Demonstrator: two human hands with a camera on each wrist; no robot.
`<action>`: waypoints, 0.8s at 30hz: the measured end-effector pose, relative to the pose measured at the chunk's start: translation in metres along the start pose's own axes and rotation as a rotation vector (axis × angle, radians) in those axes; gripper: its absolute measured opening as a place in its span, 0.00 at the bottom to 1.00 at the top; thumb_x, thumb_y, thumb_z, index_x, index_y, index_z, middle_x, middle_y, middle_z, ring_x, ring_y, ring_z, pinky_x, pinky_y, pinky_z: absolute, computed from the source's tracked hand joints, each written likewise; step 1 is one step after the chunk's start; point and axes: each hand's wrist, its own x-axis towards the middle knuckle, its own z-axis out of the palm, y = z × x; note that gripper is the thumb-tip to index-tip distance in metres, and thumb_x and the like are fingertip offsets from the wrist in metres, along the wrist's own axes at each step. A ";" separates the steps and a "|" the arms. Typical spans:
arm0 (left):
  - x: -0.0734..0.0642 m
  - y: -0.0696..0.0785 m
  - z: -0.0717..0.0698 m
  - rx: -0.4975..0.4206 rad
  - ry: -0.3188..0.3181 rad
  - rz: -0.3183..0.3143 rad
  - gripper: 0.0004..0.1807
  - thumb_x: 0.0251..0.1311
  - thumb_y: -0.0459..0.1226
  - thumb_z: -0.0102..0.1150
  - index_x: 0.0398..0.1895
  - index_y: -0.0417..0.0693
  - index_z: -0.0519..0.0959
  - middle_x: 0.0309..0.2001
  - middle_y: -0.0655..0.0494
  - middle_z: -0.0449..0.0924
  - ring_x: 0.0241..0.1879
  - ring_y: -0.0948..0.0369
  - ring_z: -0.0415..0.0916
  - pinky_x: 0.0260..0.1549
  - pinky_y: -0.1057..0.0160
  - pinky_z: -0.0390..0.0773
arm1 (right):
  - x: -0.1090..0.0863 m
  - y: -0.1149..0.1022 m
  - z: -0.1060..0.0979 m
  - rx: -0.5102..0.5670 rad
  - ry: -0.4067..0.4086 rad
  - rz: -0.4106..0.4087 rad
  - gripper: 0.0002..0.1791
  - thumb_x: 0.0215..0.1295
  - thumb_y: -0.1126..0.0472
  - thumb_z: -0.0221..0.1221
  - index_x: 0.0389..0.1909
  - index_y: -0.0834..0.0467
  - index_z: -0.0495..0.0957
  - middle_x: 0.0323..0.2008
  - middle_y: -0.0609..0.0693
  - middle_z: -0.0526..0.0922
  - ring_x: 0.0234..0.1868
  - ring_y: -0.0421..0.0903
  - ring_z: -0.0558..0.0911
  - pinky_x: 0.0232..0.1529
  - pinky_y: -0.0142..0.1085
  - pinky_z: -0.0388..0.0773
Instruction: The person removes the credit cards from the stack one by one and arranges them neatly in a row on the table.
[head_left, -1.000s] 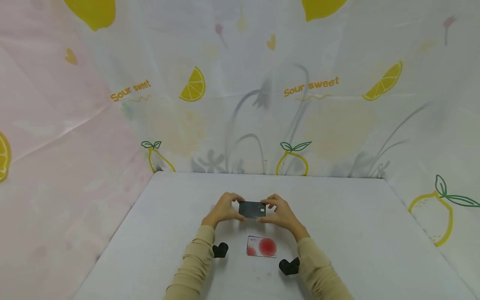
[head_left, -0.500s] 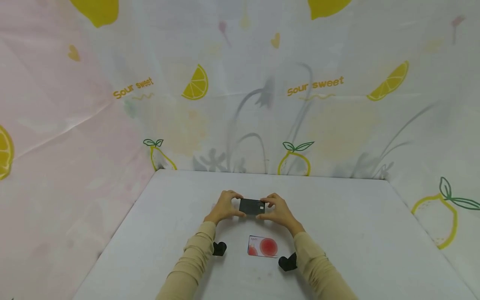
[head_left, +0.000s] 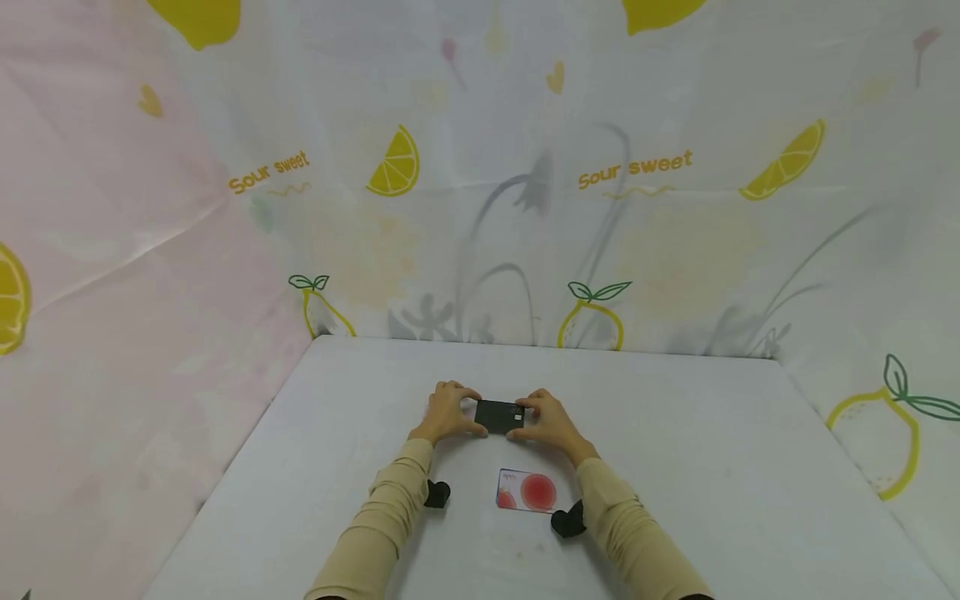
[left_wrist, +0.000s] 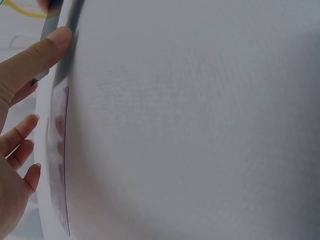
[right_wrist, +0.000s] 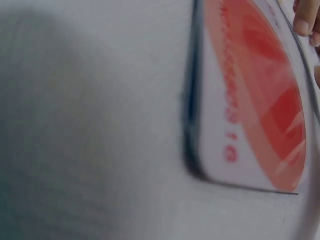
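A dark bank card [head_left: 498, 417] with a pale chip is held upright-tilted above the white table. My left hand [head_left: 447, 412] pinches its left end between fingers and thumb, and my right hand [head_left: 552, 423] pinches the right end the same way. Closer to me, between the forearms, a white card with red circles [head_left: 527, 490] lies flat on the table. The right wrist view shows that red and white card [right_wrist: 270, 90] large and blurred, with fingertips at the upper right. In the left wrist view, a thumb [left_wrist: 42, 52] overlaps the dark card's edge.
Small black objects show beside the sleeves, one by the left forearm [head_left: 438, 494] and one by the right forearm [head_left: 567, 521]. A lemon-printed cloth backdrop [head_left: 480, 242] rises behind the white table [head_left: 675, 450] and along its sides.
Both hands, still gripping the dark bank card, have shifted slightly to the left, and the card looks darker. The head view has drifted a little. The red and white card stays on the table.
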 end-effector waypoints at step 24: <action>-0.007 -0.028 0.000 -0.191 -0.046 -0.044 0.30 0.32 0.38 0.79 0.45 0.37 0.82 0.46 0.40 0.71 0.50 0.43 0.66 0.52 0.45 0.68 | 0.005 -0.009 0.008 -0.132 -0.061 0.030 0.30 0.43 0.55 0.74 0.47 0.66 0.79 0.40 0.56 0.75 0.36 0.47 0.73 0.39 0.40 0.72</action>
